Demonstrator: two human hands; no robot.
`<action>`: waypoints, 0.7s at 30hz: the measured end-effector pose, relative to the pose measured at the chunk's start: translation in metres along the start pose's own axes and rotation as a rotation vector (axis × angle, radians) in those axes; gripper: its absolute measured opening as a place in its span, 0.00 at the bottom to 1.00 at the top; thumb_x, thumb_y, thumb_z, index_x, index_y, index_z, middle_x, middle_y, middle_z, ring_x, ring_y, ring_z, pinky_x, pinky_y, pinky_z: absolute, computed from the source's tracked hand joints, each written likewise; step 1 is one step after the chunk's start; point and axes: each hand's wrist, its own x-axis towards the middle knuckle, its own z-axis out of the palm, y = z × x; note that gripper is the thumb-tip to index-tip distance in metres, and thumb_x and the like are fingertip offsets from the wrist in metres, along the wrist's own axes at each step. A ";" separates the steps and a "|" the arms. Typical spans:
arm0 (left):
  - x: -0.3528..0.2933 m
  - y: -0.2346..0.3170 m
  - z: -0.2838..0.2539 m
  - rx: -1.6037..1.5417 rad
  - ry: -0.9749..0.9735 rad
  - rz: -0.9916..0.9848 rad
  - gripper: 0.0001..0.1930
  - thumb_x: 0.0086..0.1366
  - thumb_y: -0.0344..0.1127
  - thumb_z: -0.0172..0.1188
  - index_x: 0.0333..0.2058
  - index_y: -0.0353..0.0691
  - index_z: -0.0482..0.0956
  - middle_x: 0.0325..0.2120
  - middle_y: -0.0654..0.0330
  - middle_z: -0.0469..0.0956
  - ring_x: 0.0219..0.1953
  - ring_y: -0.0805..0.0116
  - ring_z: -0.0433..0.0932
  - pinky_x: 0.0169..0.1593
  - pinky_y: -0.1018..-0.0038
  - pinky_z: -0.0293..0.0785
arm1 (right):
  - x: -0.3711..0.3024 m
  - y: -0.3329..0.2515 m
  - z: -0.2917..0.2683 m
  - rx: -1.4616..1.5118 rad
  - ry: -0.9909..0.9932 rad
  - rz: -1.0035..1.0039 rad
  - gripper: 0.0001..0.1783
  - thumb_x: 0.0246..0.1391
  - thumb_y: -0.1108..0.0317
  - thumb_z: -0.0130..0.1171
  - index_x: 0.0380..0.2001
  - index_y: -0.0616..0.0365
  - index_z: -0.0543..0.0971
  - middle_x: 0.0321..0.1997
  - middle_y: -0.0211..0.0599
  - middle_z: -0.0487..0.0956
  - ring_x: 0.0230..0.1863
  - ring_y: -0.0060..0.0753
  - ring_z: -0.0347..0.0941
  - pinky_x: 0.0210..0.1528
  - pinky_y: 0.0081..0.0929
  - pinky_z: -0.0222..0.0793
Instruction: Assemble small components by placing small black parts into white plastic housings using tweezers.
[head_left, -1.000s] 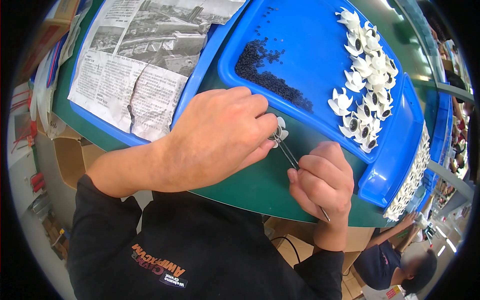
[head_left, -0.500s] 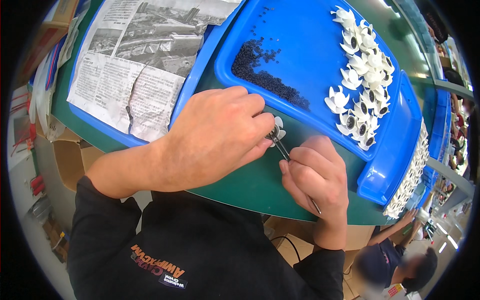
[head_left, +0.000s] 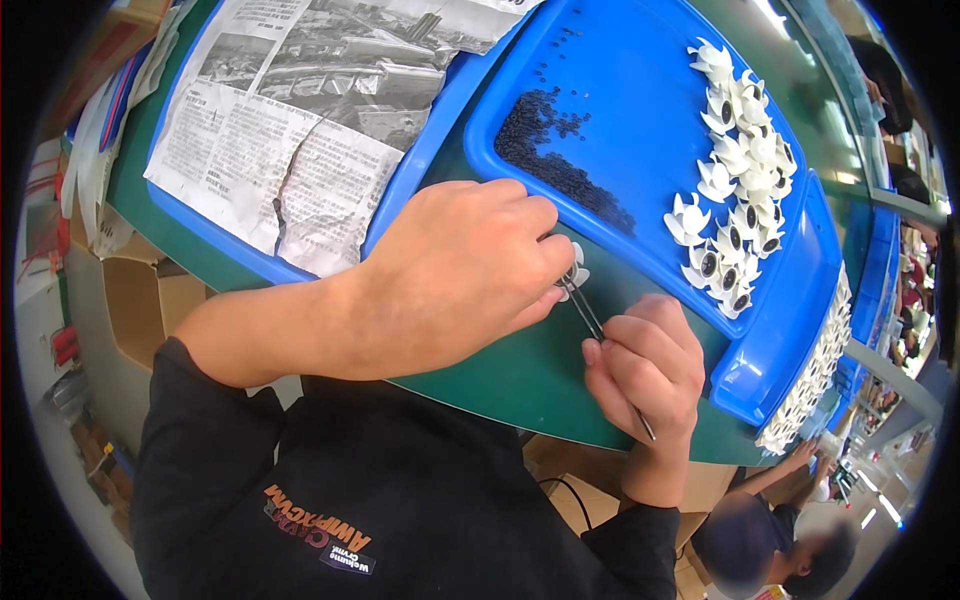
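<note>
My left hand (head_left: 470, 265) is closed on a small white fan wheel (head_left: 582, 270), whose blades show past the fingertips; its middle is mostly hidden. Between the fingers of my right hand (head_left: 648, 365) is a pair of metal tweezers (head_left: 588, 316). The tweezers' tips reach to the wheel, right at my left fingertips. What sits between the tips is too small to make out. Beyond my hands lies a blue tray (head_left: 640, 110). It holds a heap of tiny black rings (head_left: 550, 150) and, along its right side, a pile of white fan wheels (head_left: 745, 165), several with dark round centres.
A second blue tray lined with newspaper (head_left: 290, 130) lies at the left on the green table (head_left: 490, 390). To the right stand a smaller blue tray (head_left: 765, 350) and rows of white parts (head_left: 812, 370). A co-worker (head_left: 770, 540) is at the lower right.
The trays and table have shifted slightly in view, with both hands a little further right. My hold on the fan wheel and the tweezers is the same.
</note>
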 end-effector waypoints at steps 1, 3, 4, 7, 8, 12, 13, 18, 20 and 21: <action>0.000 0.000 0.000 -0.004 -0.003 0.002 0.13 0.58 0.37 0.77 0.37 0.39 0.83 0.31 0.59 0.75 0.37 0.58 0.79 0.39 0.62 0.77 | 0.000 0.000 0.000 -0.001 -0.005 -0.004 0.15 0.43 0.84 0.74 0.29 0.61 0.77 0.33 0.42 0.80 0.31 0.46 0.75 0.36 0.41 0.73; -0.001 0.000 0.000 -0.006 0.003 0.003 0.13 0.58 0.37 0.77 0.36 0.39 0.83 0.31 0.59 0.75 0.37 0.57 0.79 0.39 0.62 0.77 | 0.001 -0.002 0.001 -0.008 -0.011 0.006 0.15 0.44 0.84 0.74 0.29 0.60 0.76 0.34 0.39 0.80 0.32 0.44 0.75 0.36 0.40 0.73; 0.000 0.000 0.000 -0.007 0.009 0.007 0.13 0.58 0.37 0.77 0.36 0.39 0.83 0.31 0.59 0.75 0.37 0.57 0.79 0.39 0.62 0.77 | 0.001 -0.003 0.000 -0.016 -0.015 0.017 0.15 0.44 0.83 0.74 0.29 0.59 0.76 0.34 0.36 0.79 0.33 0.42 0.76 0.36 0.39 0.73; -0.001 0.000 0.001 -0.025 0.004 0.008 0.13 0.58 0.37 0.76 0.35 0.39 0.82 0.31 0.58 0.76 0.37 0.57 0.79 0.40 0.62 0.77 | 0.004 -0.007 -0.001 -0.039 -0.039 0.035 0.15 0.45 0.83 0.74 0.28 0.59 0.75 0.34 0.36 0.79 0.34 0.42 0.76 0.36 0.39 0.73; -0.001 0.000 0.001 -0.023 0.006 0.009 0.13 0.58 0.37 0.76 0.35 0.39 0.82 0.31 0.58 0.76 0.37 0.57 0.79 0.40 0.62 0.77 | 0.005 -0.008 -0.001 -0.041 -0.039 0.033 0.15 0.45 0.83 0.74 0.28 0.59 0.75 0.34 0.36 0.79 0.34 0.42 0.76 0.36 0.39 0.73; -0.002 0.001 0.003 -0.014 0.012 0.007 0.12 0.59 0.37 0.76 0.34 0.39 0.81 0.31 0.58 0.76 0.37 0.56 0.79 0.40 0.61 0.77 | 0.006 -0.010 -0.001 -0.042 -0.038 0.068 0.15 0.44 0.83 0.74 0.28 0.60 0.75 0.35 0.37 0.80 0.34 0.42 0.76 0.36 0.38 0.72; -0.002 0.002 0.003 -0.014 0.023 0.010 0.12 0.59 0.37 0.75 0.34 0.39 0.81 0.31 0.57 0.76 0.37 0.56 0.80 0.40 0.61 0.77 | 0.005 -0.010 -0.001 -0.043 -0.019 0.068 0.15 0.44 0.84 0.74 0.28 0.60 0.75 0.34 0.37 0.80 0.34 0.42 0.76 0.36 0.38 0.72; 0.000 0.001 0.002 -0.023 0.020 0.021 0.12 0.60 0.37 0.75 0.33 0.39 0.81 0.31 0.57 0.76 0.37 0.55 0.80 0.40 0.61 0.77 | 0.001 -0.007 -0.003 -0.040 0.006 0.049 0.15 0.43 0.84 0.74 0.28 0.60 0.76 0.34 0.37 0.80 0.34 0.43 0.76 0.37 0.38 0.72; 0.000 0.000 0.002 -0.019 0.020 0.020 0.12 0.60 0.37 0.75 0.33 0.39 0.80 0.31 0.57 0.76 0.37 0.55 0.80 0.40 0.61 0.77 | 0.003 -0.006 -0.002 -0.036 0.001 0.050 0.15 0.43 0.84 0.74 0.28 0.61 0.76 0.34 0.37 0.80 0.34 0.43 0.77 0.37 0.38 0.72; 0.000 0.000 0.001 -0.016 0.021 0.020 0.12 0.60 0.37 0.75 0.32 0.39 0.80 0.31 0.57 0.76 0.37 0.55 0.80 0.40 0.61 0.77 | 0.004 -0.005 -0.002 -0.032 0.003 0.045 0.15 0.43 0.84 0.74 0.28 0.61 0.76 0.34 0.37 0.80 0.34 0.43 0.76 0.37 0.37 0.72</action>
